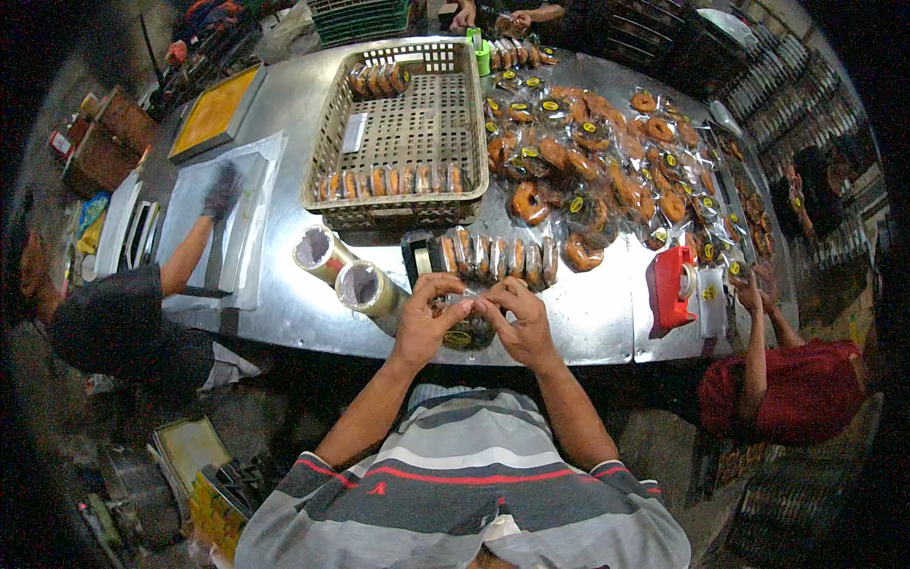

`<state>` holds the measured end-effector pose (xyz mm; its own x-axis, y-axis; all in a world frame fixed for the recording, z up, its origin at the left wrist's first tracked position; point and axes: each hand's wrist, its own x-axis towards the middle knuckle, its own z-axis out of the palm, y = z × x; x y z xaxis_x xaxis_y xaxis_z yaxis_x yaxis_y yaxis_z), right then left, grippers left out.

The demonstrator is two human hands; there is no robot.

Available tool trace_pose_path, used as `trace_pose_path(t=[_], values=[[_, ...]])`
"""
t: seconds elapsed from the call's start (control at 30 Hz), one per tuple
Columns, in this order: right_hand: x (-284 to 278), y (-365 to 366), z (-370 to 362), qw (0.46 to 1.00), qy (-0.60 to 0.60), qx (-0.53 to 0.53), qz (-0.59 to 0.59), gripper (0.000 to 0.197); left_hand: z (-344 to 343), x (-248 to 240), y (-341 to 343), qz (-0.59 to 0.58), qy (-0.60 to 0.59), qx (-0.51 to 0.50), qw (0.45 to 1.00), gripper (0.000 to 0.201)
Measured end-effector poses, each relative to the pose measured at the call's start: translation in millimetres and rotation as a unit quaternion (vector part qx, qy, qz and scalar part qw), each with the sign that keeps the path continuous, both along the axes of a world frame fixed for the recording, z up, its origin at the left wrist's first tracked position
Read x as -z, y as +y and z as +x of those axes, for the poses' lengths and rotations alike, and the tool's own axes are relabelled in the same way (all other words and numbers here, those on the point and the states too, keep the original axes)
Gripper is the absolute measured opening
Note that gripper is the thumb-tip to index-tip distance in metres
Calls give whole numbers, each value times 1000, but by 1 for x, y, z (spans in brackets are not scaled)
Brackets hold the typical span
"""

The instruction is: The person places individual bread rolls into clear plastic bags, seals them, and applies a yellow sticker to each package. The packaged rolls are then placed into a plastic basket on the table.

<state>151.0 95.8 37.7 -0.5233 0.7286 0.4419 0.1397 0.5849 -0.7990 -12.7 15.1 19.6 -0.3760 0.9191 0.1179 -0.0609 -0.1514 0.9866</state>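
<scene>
I had my left hand and right hand pinched shut on one wrapped doughnut at the table's six-o'clock edge; the basket sat toward twelve.

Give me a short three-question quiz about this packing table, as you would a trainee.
1. True or false: the crate is filled to its rim.
2. What do the left hand and right hand hold between them?
3. The red tape dispenser sits on the person's: A) left B) right

Key: 1. False, only two rows of packets along its ends. 2. A wrapped doughnut packet. 3. B.
</scene>
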Motion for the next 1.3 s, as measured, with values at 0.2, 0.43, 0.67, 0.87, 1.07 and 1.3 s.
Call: trace_pose_path(t=[0.2, 0.43, 0.67, 0.87, 1.07, 1.3], values=[[31, -23, -17, 990, -55, 60, -111, 18, -7, 35, -15, -193, -32, 4, 981, 12], [67, -71, -28, 795, 108, -147, -578, 62, 10, 26, -49, -42, 54, -191, 979, 16], [84, -43, -59, 970, -83, -11, -230, 49, 1, 44, -69, -99, -475, -106, 868, 40], [116, -25, -85, 965, -63, 63, -246, 28, -41, 34, -80, -72, -385, -50, 919, 44], [140, -29, -30, 970, -166, -85, -159, 24, -58, 23, -79, -99, -388, -17, 916, 48], [3, -13, -16, 916, -116, -193, -333, 39, -34, 34, -60, -181, -237, 98, 949, 65]])
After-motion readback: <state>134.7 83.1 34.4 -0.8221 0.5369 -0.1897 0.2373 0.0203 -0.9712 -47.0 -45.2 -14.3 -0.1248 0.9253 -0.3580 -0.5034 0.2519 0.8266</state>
